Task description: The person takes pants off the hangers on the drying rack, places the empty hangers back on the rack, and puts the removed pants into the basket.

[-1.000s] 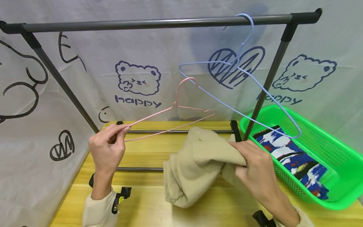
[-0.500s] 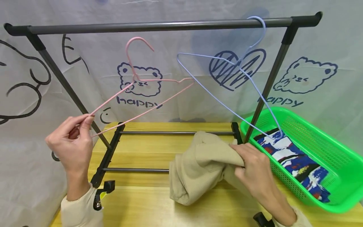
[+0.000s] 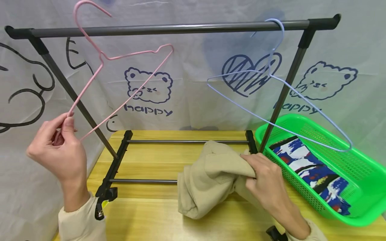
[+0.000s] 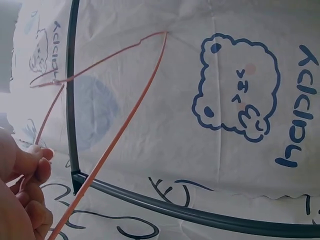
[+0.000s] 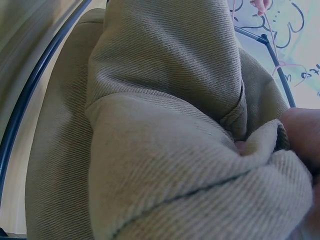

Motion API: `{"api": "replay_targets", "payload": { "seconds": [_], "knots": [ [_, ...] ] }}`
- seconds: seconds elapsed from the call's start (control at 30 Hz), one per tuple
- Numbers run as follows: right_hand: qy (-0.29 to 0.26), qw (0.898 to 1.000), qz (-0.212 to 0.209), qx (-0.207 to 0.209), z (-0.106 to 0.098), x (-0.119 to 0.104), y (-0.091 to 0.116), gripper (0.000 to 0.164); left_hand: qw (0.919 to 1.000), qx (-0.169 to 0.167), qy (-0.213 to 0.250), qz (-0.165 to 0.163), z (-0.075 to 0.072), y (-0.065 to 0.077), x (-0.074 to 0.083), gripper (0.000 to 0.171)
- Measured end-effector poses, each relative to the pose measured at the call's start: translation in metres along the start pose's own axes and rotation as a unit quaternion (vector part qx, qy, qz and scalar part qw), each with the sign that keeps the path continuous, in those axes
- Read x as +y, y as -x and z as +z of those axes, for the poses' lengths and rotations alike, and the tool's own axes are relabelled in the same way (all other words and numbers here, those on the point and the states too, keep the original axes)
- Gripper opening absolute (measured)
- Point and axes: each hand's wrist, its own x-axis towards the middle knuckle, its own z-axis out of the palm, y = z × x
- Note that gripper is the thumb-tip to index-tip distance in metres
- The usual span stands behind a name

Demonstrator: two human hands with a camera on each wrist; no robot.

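My left hand [image 3: 61, 147] pinches the lower left part of a pink clothes hanger [image 3: 132, 54], raised at the left of the head view. The hanger is tilted, and its hook overlaps the rack's top bar [image 3: 181, 28] in this view. In the left wrist view the hanger [image 4: 126, 120] crosses in front of the backdrop. My right hand [image 3: 268, 182] grips a folded beige garment [image 3: 208, 180] low over the wooden table. The garment [image 5: 160, 150] fills most of the right wrist view, its ribbed weave and a seam showing; the fingertips are hidden in its folds.
From the bar's right end hangs a blue hanger [image 3: 241, 108], tilted. Below it stands a green basket [image 3: 366, 170] holding a patterned blue, white and red cloth [image 3: 313, 174]. The rack's lower rods [image 3: 144, 181] lie over the wooden table [image 3: 144, 214]. A drawn-on white backdrop [image 3: 193, 83] stands behind.
My left hand has moved left and the pink hanger has risen from low in the middle to bar height. The blue hanger has swung. The right hand with the garment has hardly moved.
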Motion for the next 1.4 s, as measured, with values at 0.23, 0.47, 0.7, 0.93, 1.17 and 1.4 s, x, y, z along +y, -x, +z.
{"api": "replay_targets", "payload": {
  "seconds": [0.23, 0.47, 0.7, 0.93, 1.17, 1.4],
  "knots": [
    [-0.004, 1.0, -0.002, 0.005, 0.002, 0.0, 0.001, 0.063, 0.9968, -0.045, -0.038, -0.055, 0.007, -0.003, 0.012, 0.019],
    [-0.005, 1.0, -0.005, 0.003, 0.005, -0.001, 0.001, 0.063, 0.9937, -0.08, -0.066, -0.041, 0.006, 0.004, 0.0, 0.021],
    [-0.008, 1.0, 0.0, 0.003, 0.006, -0.001, 0.001, 0.063, 0.9884, -0.119, -0.093, -0.013, -0.002, 0.02, -0.003, 0.02],
    [-0.016, 1.0, 0.003, 0.006, 0.007, 0.0, 0.0, 0.061, 0.9808, -0.14, -0.135, -0.008, -0.011, 0.027, 0.004, 0.021],
    [-0.013, 1.0, 0.009, 0.002, 0.008, -0.002, -0.003, 0.059, 0.9857, -0.092, -0.136, 0.039, -0.019, 0.029, 0.029, 0.044],
    [-0.01, 1.0, 0.01, 0.004, 0.01, -0.004, -0.007, 0.057, 0.9876, -0.07, 0.005, 0.141, -0.005, 0.052, 0.056, 0.029]
  ]
}}
